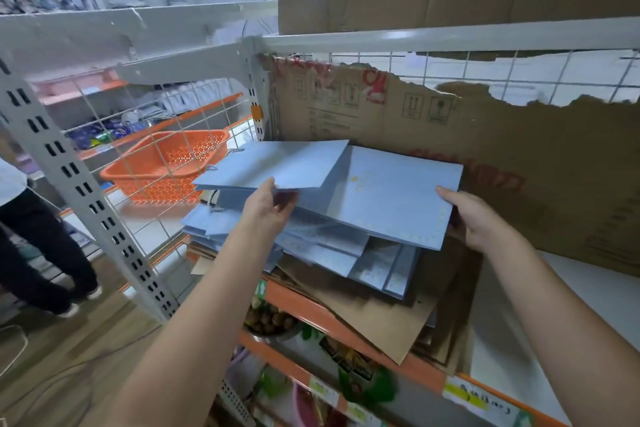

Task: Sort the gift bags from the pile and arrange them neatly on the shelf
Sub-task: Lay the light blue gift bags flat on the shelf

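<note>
Left hand (268, 206): thumb on top and fingers curled beneath the near edge of the top bag (277, 165) — a flat pale-blue gift bag, lifted and tilted above the rest.
Right hand (474, 222): thumb on top, fingers tucked under the right edge of a second bag (394, 194), a flat blue one with a dotted border, partly covered by the top bag.
Pile (329, 253): more flat blue bags lying askew under the two held ones, corded handles poking out on the left.
Cardboard (374, 315): brown sheets under the pile, overhanging the orange front edge of the shelf (519, 333).
Back panel (502, 149): torn cardboard with red print, standing against the wire grid behind the pile.
Basket (166, 166): orange, perforated — beyond the wire side, left of the bags.
Person (41, 246): dark trousers, standing on the floor at far left.
</note>
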